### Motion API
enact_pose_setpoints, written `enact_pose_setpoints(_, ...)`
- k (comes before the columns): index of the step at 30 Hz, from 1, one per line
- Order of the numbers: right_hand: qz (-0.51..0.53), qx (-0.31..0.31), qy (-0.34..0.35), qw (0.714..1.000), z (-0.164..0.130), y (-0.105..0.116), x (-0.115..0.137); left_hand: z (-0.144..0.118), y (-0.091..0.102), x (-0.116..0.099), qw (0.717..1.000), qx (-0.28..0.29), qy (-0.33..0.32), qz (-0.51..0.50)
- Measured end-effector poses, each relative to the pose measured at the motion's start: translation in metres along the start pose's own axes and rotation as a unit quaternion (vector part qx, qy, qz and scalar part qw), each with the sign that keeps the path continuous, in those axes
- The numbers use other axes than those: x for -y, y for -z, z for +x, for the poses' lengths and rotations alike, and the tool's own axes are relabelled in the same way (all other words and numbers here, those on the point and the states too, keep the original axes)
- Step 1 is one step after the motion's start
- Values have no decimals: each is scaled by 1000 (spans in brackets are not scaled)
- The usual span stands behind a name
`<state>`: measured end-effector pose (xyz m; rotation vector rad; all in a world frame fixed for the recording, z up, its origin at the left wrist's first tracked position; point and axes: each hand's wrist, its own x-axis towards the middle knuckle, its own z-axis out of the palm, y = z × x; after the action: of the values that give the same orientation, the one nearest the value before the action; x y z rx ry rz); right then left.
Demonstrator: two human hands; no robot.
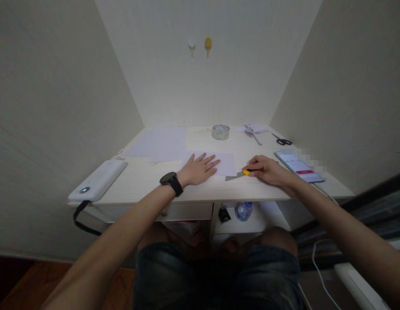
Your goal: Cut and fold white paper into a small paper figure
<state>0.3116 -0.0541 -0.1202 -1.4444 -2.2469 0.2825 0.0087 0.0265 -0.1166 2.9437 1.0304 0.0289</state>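
Observation:
My left hand (200, 169) lies flat with its fingers spread, pressing on a small sheet of white paper (228, 162) on the desk. A dark watch is on that wrist. To the right, my right hand (264, 169) is closed around a utility knife (246, 172) with a yellow part showing; most of its handle is hidden in the fingers. The grey blade (235, 177) points left and lies low by the paper's near right edge. Whether it touches the paper I cannot tell.
Larger white sheets (167, 142) lie at the back left of the desk. A tape roll (221, 132), a paper pinwheel (252, 131), scissors (282, 140) and a phone (300, 167) are at the back and right. A white device (98, 181) sits on the left edge. Below, a shelf holds a bottle (244, 211).

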Motion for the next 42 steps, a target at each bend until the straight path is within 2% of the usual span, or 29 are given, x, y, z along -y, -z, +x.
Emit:
enact_pose_setpoints(11, -61, -8, -26, 998, -3, 3, 1, -4, 1, -2, 999, -27, 9, -33)
enact_pose_setpoints(15, -81, -30, -28, 996, -1, -4, 8, -5, 3, -4, 998, -31, 23, -58)
enact_pose_setpoints(19, -95, -38, -32, 994, 3, -11, 19, -5, 2, -8, 998, -32, 34, -37)
enact_pose_setpoints(26, -93, -11, -23, 995, 10, -12, 33, -17, 5, 0, 996, -36, -63, 53)
enact_pose_setpoints(32, -89, -12, -25, 996, 11, -16, 39, -24, 0, 6, 999, -33, 17, 12)
enact_pose_setpoints(42, -69, 8, -17, 997, 16, -13, 54, -27, 3, -1, 998, -39, 49, 1)
